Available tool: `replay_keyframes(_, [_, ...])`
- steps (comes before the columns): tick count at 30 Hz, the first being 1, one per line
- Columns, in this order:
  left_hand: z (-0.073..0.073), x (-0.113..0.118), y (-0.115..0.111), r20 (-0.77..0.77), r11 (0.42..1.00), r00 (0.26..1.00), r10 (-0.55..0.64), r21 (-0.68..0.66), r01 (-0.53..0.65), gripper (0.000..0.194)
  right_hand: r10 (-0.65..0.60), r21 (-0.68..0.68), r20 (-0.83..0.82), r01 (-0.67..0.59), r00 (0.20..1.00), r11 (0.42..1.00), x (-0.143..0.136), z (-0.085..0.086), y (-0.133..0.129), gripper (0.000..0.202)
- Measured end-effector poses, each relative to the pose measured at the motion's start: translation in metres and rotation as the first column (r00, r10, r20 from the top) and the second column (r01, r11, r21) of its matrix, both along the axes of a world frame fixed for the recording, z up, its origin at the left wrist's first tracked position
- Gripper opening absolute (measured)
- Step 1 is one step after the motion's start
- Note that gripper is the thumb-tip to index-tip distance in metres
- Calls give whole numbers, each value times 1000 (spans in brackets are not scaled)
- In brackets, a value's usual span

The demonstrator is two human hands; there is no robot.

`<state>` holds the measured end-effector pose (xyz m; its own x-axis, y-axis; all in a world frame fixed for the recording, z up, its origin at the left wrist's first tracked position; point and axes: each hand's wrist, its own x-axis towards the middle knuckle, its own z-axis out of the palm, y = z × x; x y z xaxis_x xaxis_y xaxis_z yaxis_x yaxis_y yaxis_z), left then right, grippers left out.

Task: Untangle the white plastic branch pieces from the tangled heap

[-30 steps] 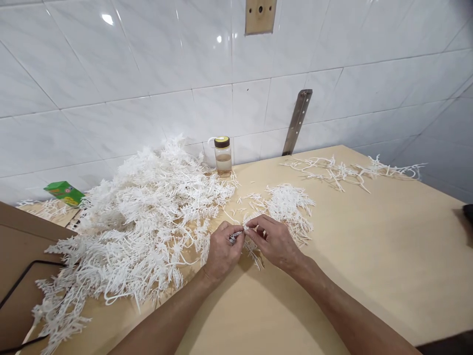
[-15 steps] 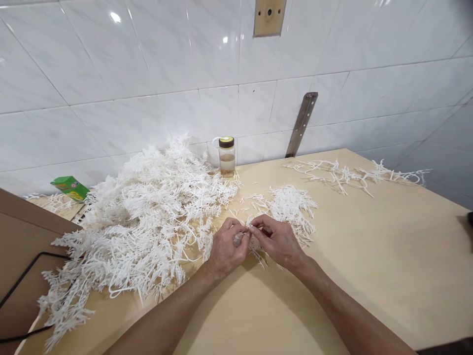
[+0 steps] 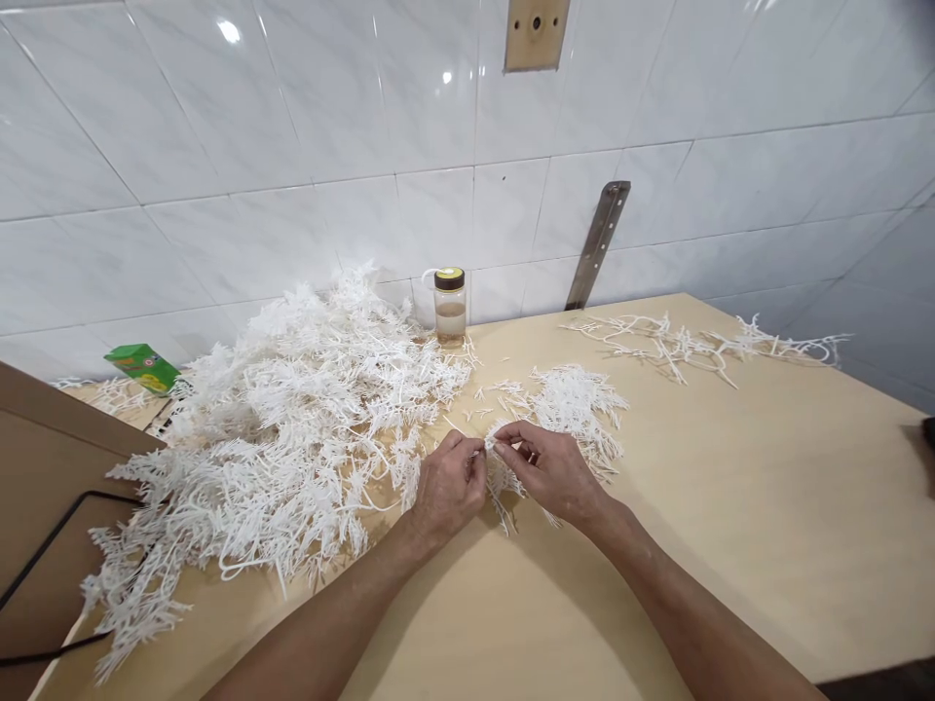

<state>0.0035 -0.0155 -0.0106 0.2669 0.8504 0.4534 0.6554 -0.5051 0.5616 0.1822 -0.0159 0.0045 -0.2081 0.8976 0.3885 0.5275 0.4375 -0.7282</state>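
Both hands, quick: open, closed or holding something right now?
Left hand: closed, thumb and fingers pinching a small white piece.
Right hand: thumb and index finger closed on the same piece.

A makeshift workroom, whether home or workshop I can't tell — marbled wall tiles point(image 3: 430, 117) at twelve o'clock, white branched pieces point(image 3: 292, 419) heaped at nine, thin white stems point(image 3: 683, 343) at three, wood-toned tabletop point(image 3: 730, 506) beneath.

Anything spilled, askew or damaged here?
Small white bits lie scattered on the table between the large white pile and the smaller heap, outside both. The green carton looks tilted beside the large white pile. No damage shows.
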Motion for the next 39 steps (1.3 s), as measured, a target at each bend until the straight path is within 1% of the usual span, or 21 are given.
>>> replay_keyframes(4, [0, 1, -1, -22, 1000, 1000, -5, 1, 5, 20, -1, 89, 33, -2, 999, 996, -4, -2, 0, 12])
replay_keyframes(6, [0, 2, -2, -16, 1000, 1000, -6, -4, 6, 20, -5, 113, 56, -1, 998, 994, -5, -4, 0, 12])
replay_keyframes(12, [-1, 1, 0, 16, 1000, 1000, 1, -25, -1, 20, 5, 62, 70, -9, 998, 998, -4, -6, 0, 11])
replay_keyframes(16, [1, 0, -1, -47, 999, 999, 26, -31, -27, 20, -11, 63, 84, 6, 996, 998, -4, -6, 0, 10])
replay_keyframes(18, [2, 0, -2, -76, 999, 997, 30, -31, -32, 22, 1, 72, 94, -8, 996, 997, -5, -6, -1, 9])
replay_keyframes(21, [3, 0, -2, -88, 999, 996, 22, -30, -25, 24, 30, 80, 94, -38, 995, 996, -6, -5, -1, 9])
replay_keyframes(26, [4, 1, -3, -123, 999, 992, 29, -27, -33, 24, 26, 94, 111, -36, 993, 995, -8, -5, -2, 8])
replay_keyframes(30, [4, 1, -4, -188, 998, 981, 51, -21, -56, 23, -5, 36, 168, -1, 986, 999, -10, -5, -3, 4])
replay_keyframes(34, [6, 1, -5, -252, 998, 966, 56, -23, -63, 22, -10, -36, 227, 18, 974, 999, -11, -2, -5, 6])
replay_keyframes(37, [5, 0, -6, -263, 998, 963, 60, -4, -64, 23, 13, -54, 289, 3, 957, 999, -10, -1, -5, 7])
replay_keyframes(39, [4, 0, -6, -255, 999, 966, 50, 9, -49, 22, 0, -48, 318, 16, 948, 999, -9, -2, -5, 9])
